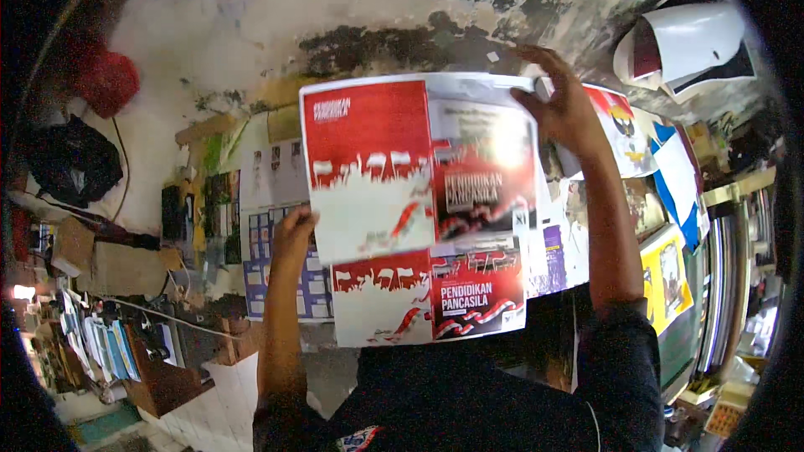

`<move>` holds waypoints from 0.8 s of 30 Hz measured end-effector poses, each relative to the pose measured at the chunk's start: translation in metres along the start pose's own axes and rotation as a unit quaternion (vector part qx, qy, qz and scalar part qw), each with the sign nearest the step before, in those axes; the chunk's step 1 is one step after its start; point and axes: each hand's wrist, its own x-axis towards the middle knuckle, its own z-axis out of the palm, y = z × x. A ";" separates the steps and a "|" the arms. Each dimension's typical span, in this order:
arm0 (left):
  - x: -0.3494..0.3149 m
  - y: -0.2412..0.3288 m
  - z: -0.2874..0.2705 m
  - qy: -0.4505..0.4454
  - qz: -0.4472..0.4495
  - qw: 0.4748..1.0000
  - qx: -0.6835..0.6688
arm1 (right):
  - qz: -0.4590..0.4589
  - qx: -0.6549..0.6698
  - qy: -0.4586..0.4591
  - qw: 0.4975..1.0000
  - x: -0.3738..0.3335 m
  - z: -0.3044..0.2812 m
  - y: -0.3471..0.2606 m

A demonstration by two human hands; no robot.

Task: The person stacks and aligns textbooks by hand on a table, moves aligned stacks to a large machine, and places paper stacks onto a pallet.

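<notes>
A glossy printed cover sheet [368, 218], red and white on the left half and dark red on the right, is raised and slightly blurred in front of me. My left hand [295, 233] pinches its left edge. At its upper right corner is my right hand [563, 100], thumb and forefinger spread apart, the thumb by the sheet's corner. Underneath, a matching printed sheet [381, 305] shows its lower part; the raised sheet covers the rest. Bright glare hides some print on the upper right.
Purple-and-white printed sheets [280, 264] lie beneath on the left. Right of the covers are a yellow print [667, 272] and a blue folder [670, 184]. A black plastic bag [74, 159] and a red object [109, 84] sit far left. Books [105, 339] stand lower left.
</notes>
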 end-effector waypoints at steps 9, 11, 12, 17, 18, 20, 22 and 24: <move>0.082 -0.017 0.051 -0.112 0.151 0.923 0.337 | -0.313 0.706 -0.386 0.504 -0.075 -0.047 -0.233; 0.084 -0.047 0.042 -0.053 0.157 0.906 0.389 | -0.328 0.660 -0.428 0.523 -0.078 -0.049 -0.225; 0.088 -0.037 0.051 -0.039 0.161 0.906 0.389 | -0.340 0.655 -0.431 0.519 -0.077 -0.048 -0.213; 0.061 -0.036 0.048 0.048 0.221 0.839 0.496 | -0.124 0.561 -0.293 0.764 -0.094 -0.002 -0.131; 0.059 -0.039 0.046 0.055 0.229 0.830 0.506 | 0.003 0.387 -0.269 0.882 -0.103 0.019 -0.091; 0.057 -0.002 0.064 -0.021 0.126 0.856 0.501 | 0.103 -0.018 -0.242 0.965 -0.124 0.068 0.000; 0.054 0.001 0.068 -0.017 0.132 0.852 0.507 | 0.162 -0.161 -0.281 0.932 -0.141 0.110 0.083; 0.055 0.004 0.071 -0.005 0.135 0.846 0.515 | 0.163 -0.220 -0.300 0.914 -0.145 0.135 0.132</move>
